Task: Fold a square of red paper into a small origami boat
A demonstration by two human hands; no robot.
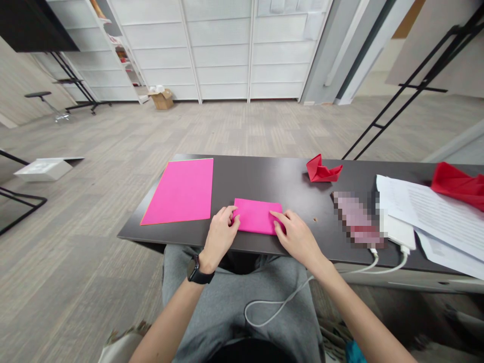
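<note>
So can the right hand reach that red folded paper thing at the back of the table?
Probably yes. The right hand rests on the folded pink paper, and only bare dark table lies between it and the red folded paper, further back to its right.

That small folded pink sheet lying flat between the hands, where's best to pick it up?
Likely at its short ends, coming in from left and right: the folded pink sheet lies flat and wide on the table, and the left hand and right hand touch those ends.
</note>
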